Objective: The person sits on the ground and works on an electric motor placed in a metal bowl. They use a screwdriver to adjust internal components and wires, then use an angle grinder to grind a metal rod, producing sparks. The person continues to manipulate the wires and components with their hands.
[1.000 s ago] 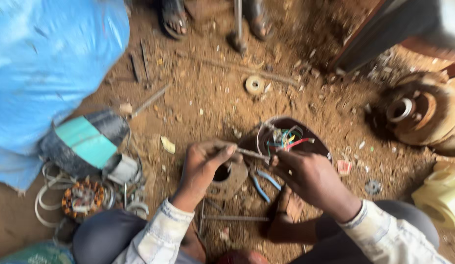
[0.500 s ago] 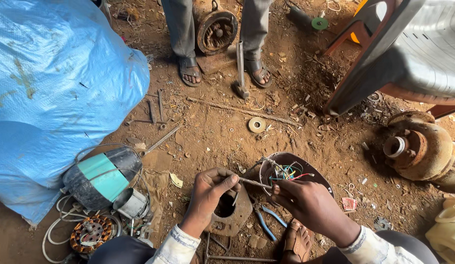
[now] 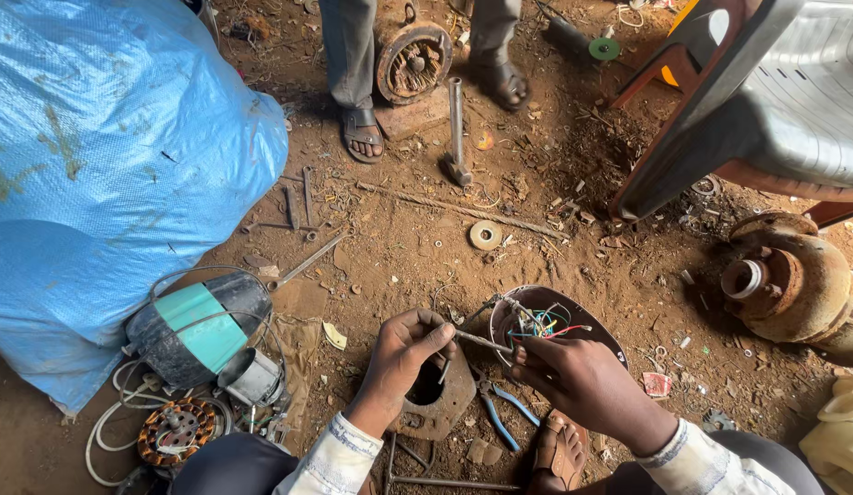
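Observation:
My left hand [image 3: 399, 362] and my right hand [image 3: 578, 380] are held close together over the dirt floor, and a thin wire [image 3: 481, 342] is pinched between them. The wire leads to a dark rounded casing [image 3: 587, 321] with a bundle of coloured wires [image 3: 537, 323] inside, just above my right hand. Under my left hand lies a rusty metal plate [image 3: 436, 399] with a round hole. Blue-handled pliers [image 3: 504, 412] lie on the ground between my hands.
A big blue sack [image 3: 105, 165] fills the left. A black and green motor [image 3: 197, 325] and a copper winding [image 3: 174, 431] lie at lower left. Another person's sandalled feet [image 3: 362, 133] stand at the top beside a hammer [image 3: 456, 128]. A rusty motor [image 3: 793, 284] sits on the right under a plastic chair [image 3: 766, 101].
The view has tilted up, showing more of the standing person and the chair. My hands stay together on the wire by the casing.

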